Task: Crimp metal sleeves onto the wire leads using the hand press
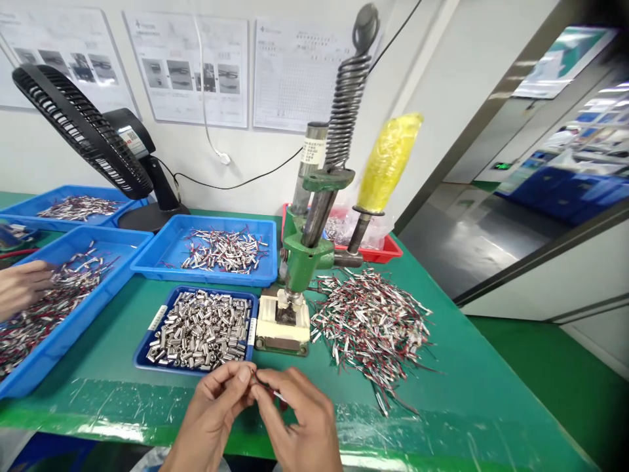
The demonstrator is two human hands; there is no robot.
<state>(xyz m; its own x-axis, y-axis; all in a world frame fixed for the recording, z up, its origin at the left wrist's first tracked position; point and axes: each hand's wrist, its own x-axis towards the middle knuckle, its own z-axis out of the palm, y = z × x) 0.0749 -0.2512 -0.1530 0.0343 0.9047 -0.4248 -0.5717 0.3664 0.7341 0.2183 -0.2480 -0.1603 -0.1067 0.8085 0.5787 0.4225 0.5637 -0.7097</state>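
Close together above the table's front edge, both my hands are closed in pinches. My right hand (pixel 302 413) grips a thin wired part (pixel 278 394) with a pale body and dark leads, its tip pointing left toward the other hand. Thumb and forefinger of my left hand (pixel 216 400) meet at that tip; whatever they hold is too small and covered to make out. Just beyond lies a blue tray of short metal sleeves (pixel 201 331). Behind the hands stands a green hand press (pixel 302 262) with a cream base block (pixel 268 321).
A pile of wired parts (pixel 368 321) lies right of the press. Blue trays (pixel 270 252) with similar parts stand at the back and left, where another person's hand (pixel 24 285) reaches in. A black fan (pixel 83 128), the yellow-wrapped lever (pixel 390 164) and a red tray (pixel 393 248) rise behind.
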